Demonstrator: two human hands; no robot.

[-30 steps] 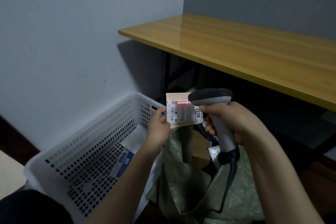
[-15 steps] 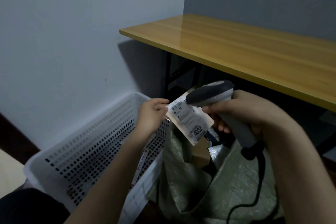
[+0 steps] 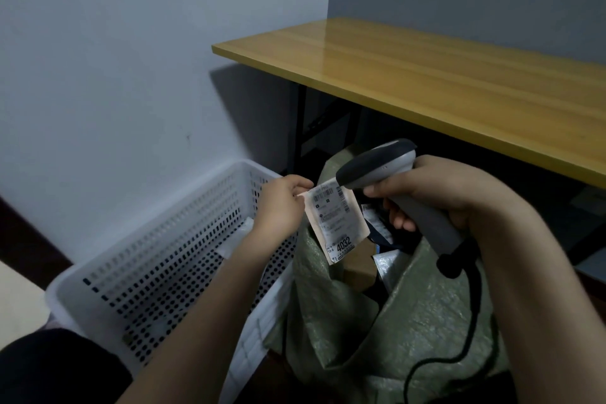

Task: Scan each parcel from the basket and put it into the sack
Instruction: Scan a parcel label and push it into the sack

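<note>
Mid-task — left hand pinches a tan labelled parcel over the part-filled green woven sack; right hand grips the grey scanner; white perforated basket holds more.

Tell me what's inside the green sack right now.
A brown box, a silver mailer and a dark labelled parcel show at the sack mouth. The held parcel and the sack's folds cover anything deeper.
</note>
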